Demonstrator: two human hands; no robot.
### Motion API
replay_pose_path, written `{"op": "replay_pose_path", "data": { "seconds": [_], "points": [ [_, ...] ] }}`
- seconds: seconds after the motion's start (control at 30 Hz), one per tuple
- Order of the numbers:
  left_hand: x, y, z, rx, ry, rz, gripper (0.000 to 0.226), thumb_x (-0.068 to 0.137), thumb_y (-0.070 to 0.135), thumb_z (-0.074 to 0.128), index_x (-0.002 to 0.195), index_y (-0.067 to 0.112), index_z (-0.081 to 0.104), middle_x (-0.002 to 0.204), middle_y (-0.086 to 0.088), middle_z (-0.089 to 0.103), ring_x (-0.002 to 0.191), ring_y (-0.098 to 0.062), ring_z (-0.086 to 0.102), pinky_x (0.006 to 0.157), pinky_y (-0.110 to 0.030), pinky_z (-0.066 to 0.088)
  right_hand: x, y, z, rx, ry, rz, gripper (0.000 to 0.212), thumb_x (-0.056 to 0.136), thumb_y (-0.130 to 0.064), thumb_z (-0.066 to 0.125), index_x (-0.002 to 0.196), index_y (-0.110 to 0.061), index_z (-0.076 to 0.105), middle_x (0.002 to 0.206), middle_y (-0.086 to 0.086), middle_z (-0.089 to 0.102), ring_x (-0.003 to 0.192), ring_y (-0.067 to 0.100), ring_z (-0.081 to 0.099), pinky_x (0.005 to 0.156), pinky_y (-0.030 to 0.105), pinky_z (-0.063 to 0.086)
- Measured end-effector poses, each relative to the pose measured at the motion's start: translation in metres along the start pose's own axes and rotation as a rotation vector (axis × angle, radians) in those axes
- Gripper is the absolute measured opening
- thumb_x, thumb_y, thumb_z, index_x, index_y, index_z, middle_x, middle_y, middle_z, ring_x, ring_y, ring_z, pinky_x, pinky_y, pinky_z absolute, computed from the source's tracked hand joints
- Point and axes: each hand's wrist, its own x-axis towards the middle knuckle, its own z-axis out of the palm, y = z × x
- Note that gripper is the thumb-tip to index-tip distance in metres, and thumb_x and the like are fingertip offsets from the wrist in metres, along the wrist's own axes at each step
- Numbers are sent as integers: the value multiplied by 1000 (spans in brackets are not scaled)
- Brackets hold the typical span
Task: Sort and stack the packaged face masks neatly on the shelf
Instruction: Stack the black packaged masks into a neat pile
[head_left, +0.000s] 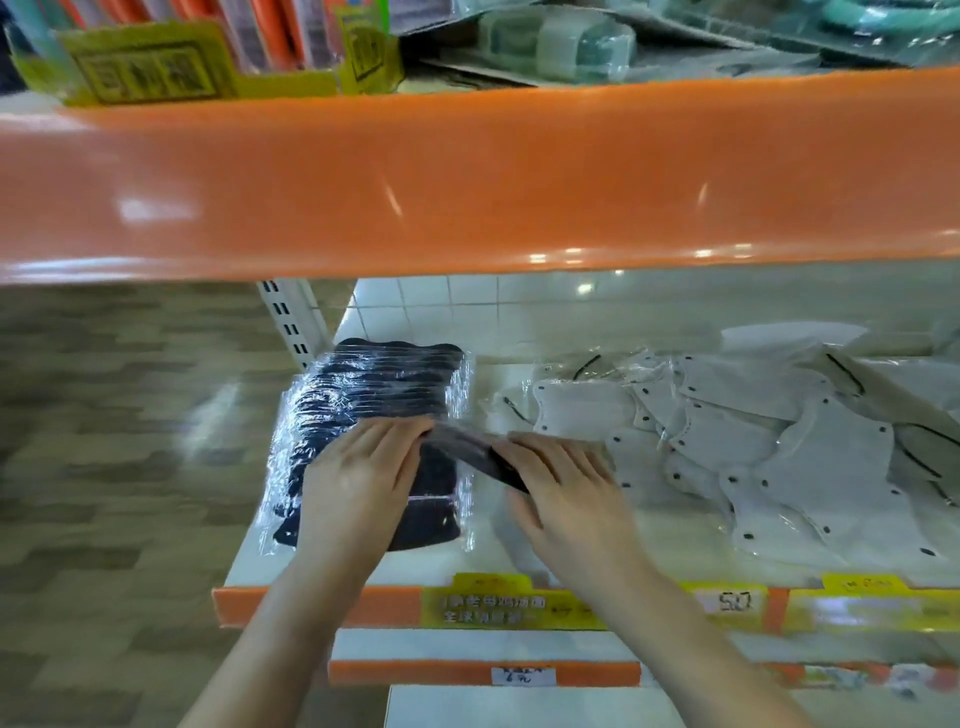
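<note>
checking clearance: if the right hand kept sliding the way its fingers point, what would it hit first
Probably the stack of black packaged masks: the right hand points up-left, already holding one black mask pack against it.

Bright, even overhead light throws white glare spots along the orange shelf edge (467, 176). Everything around that edge is motion-blurred. Its line bows from wide-angle distortion.
</note>
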Motion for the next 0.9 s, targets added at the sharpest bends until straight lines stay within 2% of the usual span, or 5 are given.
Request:
{"op": "replay_pose_path", "data": {
  "seconds": [0.17,0.27,0.47,0.67,0.9],
  "points": [
    [-26,-41,-21,30,28,-57,29,86,4,48,99,6,73,105,-2,72,96,-20,68,85,-24,46,16,-31,22,24,-33,-75,44,74,-13,43,110,-17,68,111,-3,65,99,18,60,80,28,43],
    [-45,-59,-25,60,24,-100,31,83,0,47,98,7,73,108,-1,71,102,-18,65,90,-25,45,16,-41,44,46,-78,-98,44,75,-5,55,116,-15,66,119,0,62,104,21,57,86,34,47],
    [-82,-82,-23,72,-87,-85,26,84,5,48,90,8,74,103,-1,72,96,-19,66,88,-25,45,-3,-50,71,60,-208,-128,50,65,-7,75,114,-17,68,117,-1,63,106,17,54,84,33,51],
    [-101,-92,-23,59,-258,-123,24,85,20,50,88,15,74,105,2,70,97,-19,65,78,-30,52,-11,-57,76,35,-270,-62,38,84,-36,40,106,-28,70,110,-11,65,100,10,61,81,27,51],
    [-105,-97,-20,33,-434,-256,37,76,54,51,85,24,72,110,6,67,102,-9,56,68,-27,54,-17,-63,79,6,-309,-15,45,86,-52,41,111,-28,69,122,-8,63,110,12,59,89,30,50]
  ]
}}
